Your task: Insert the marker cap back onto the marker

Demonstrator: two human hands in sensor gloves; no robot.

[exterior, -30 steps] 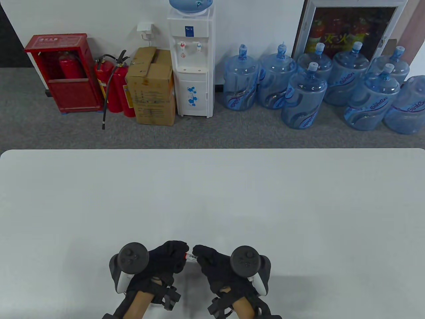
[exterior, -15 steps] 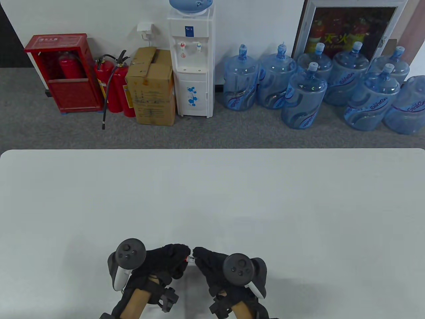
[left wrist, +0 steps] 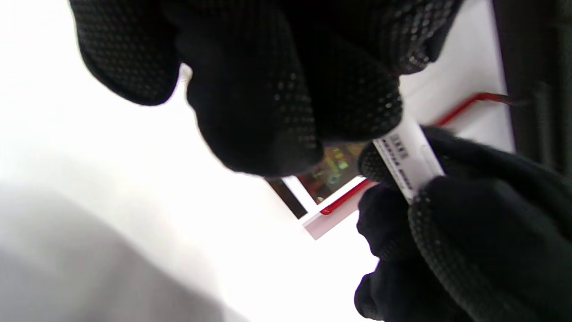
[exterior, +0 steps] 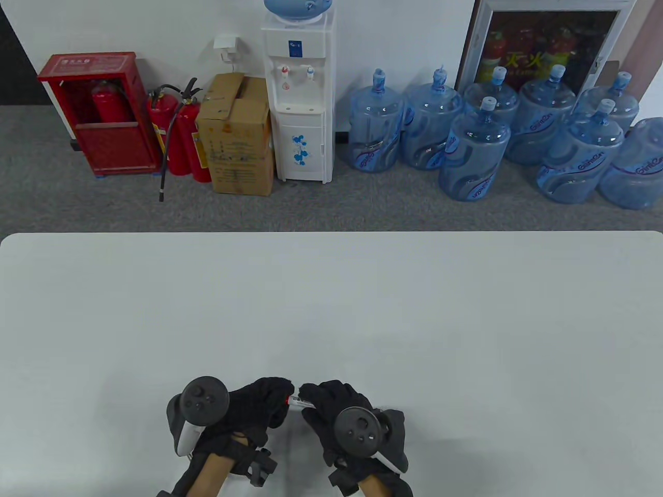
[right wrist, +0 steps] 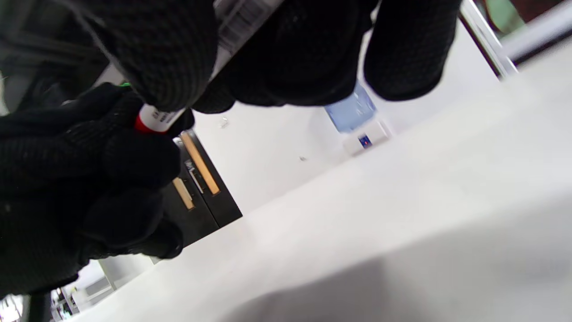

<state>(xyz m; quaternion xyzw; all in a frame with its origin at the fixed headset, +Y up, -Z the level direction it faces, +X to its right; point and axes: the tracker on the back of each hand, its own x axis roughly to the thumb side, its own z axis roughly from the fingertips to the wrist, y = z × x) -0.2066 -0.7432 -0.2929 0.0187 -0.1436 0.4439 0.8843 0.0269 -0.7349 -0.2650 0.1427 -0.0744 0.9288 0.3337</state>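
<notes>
A marker with a white labelled barrel is held above the white table near its front edge. My right hand grips the barrel; the barrel also shows in the left wrist view and the right wrist view. My left hand grips the red cap, which meets the barrel's end. Only the cap's red rim shows; the rest is hidden in my left fingers. The two hands almost touch.
Beyond the table's far edge the floor holds a water dispenser, several blue water jugs, a cardboard box and red fire extinguishers.
My right hand has rolled, so its tracker has shifted left and down. My left hand has stayed in place. The marker stays between the two hands.
</notes>
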